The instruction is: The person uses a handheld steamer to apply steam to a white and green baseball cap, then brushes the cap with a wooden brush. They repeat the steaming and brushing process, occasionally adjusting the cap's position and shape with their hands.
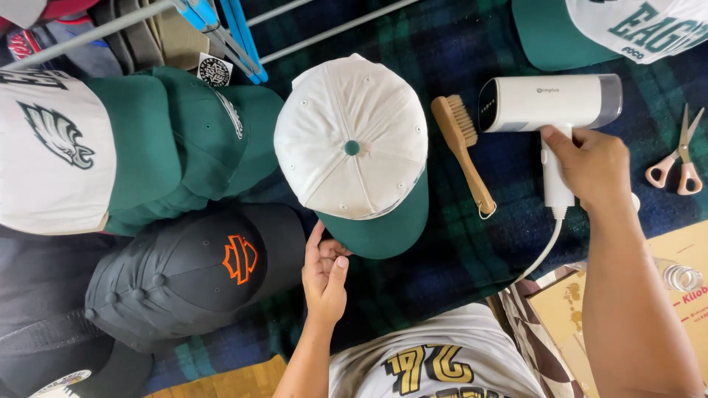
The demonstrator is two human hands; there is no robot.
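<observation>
Just above the left hand [324,269] sits a white cap [352,140] w/ a green brim and green top button, crown up on the dark plaid blanket [457,243]; the hand's fingertips pinch the near edge of that brim, thumb on top. Left of this hand, touching or nearly so, lies a black cap [184,276] w/ an orange emblem, stacked over other black caps, and further up-left is a pile of green caps [184,147] w/ white fronts. Over on the other side, the right hand [594,166] is closed round the handle of a white handheld steamer [549,103] (could be a dryer, can't tell), whose body lies sideways just above the knuckles, cord trailing down toward the person's body. Between the two hands, nearer the right one, a wooden brush [461,151] lies on the blanket, bristles at its far end, beside but not touching the steamer. Right of the right hand, well apart, pink-handled scissors [682,158] lie closed; above it another green-and-white cap [612,29].
</observation>
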